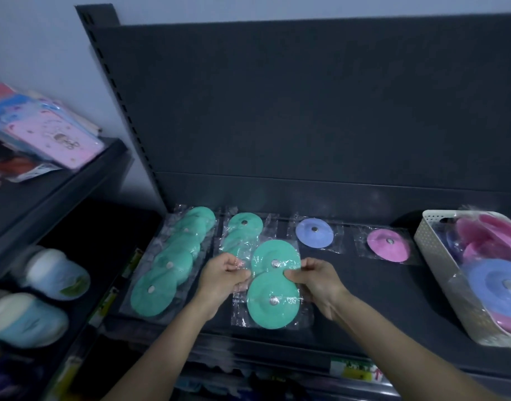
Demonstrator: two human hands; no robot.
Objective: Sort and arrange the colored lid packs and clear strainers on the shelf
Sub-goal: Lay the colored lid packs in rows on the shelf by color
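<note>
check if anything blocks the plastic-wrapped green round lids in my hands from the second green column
Nothing visible: left hand and right hand hold the plastic-wrapped green round lids right at the second green column.

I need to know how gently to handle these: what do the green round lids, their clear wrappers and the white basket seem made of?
The green round lids: matte, likely soft silicone or rubber, no glare; small shiny centre stud looks metal. The clear wrappers: thin plastic film, crinkled and glinting. The white basket: rigid plastic, probably, its wall perforated with small holes.
</note>
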